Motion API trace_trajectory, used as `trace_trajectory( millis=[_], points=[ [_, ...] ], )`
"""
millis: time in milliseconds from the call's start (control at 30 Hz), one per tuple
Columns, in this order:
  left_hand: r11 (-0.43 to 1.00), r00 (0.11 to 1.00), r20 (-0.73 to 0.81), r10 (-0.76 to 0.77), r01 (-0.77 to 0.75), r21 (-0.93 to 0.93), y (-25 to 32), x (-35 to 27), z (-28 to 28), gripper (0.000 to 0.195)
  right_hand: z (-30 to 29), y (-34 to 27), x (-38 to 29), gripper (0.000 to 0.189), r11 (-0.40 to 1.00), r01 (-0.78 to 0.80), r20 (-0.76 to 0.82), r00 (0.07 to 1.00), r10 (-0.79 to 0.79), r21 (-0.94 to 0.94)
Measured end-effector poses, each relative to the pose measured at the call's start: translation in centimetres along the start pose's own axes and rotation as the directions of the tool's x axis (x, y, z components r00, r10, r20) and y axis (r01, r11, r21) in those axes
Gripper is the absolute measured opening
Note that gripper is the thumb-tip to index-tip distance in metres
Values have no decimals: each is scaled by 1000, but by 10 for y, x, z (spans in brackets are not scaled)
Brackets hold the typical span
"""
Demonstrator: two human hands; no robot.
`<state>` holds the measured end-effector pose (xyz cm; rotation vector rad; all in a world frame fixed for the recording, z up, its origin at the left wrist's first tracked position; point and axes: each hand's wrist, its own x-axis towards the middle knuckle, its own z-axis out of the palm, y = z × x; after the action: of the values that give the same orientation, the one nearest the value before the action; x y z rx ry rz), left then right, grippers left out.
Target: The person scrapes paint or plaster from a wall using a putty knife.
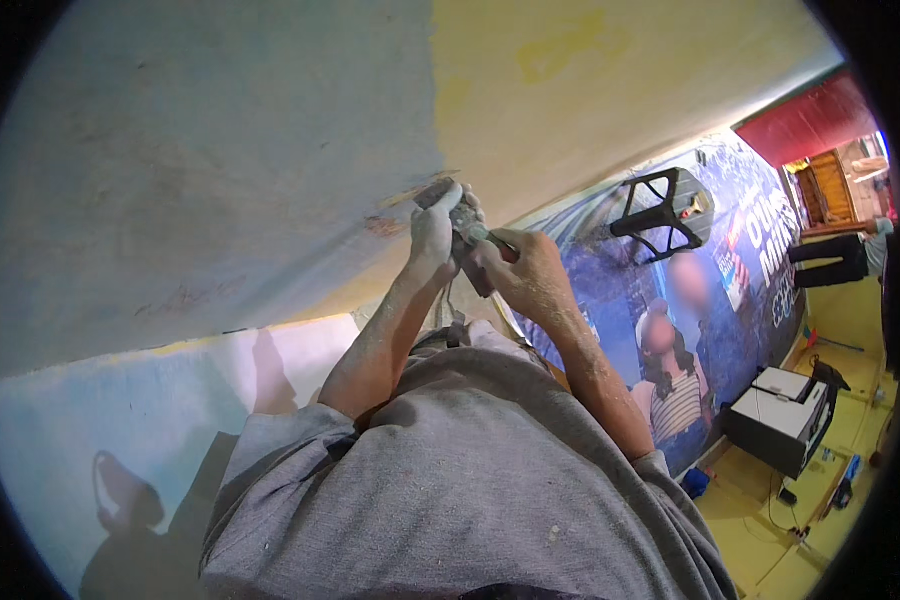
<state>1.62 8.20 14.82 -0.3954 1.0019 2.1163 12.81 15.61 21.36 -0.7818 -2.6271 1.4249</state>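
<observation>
Both hands meet in front of my chest, close to a painted wall (285, 150) that is grey-blue on the left and yellow on the right. My left hand (431, 234), coated in pale dust, grips a dusty grey piece (431, 195); its exact kind is unclear. In my right hand (532, 270) is a thin dark handle (504, 246), whose working end meets dusty grey material (465, 221) at the left palm. A flat dark-brown piece (478, 276) shows below the fingers. Beside the left hand, the wall has a rough, chipped patch (386, 225).
A blue printed banner (607, 281) spreads to the right. On it stands a black stool (679, 214) bearing a paintbrush (695, 205). Farther right are a white-topped dark box (780, 405), cables and a person in dark trousers (829, 261). A light-blue wall (157, 382) lies at left.
</observation>
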Motion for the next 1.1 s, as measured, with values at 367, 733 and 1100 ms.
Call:
trace_trajectory(
  millis=[367,733,1100],
  points=[
    [998,986,-160,-45,51,35,-59,-7,-96,25,70,74,-30,38,970,-146,197,974,107,196],
    [999,996,-90,20,-22,-25,-8,-4,-102,12,89,10,-8,29,952,-122,205,977,65,282],
    [990,996,-39,-84,79,-120,5,3,-100,13,94,-26,-3,31,997,-80,77,994,79,9]
  ],
)
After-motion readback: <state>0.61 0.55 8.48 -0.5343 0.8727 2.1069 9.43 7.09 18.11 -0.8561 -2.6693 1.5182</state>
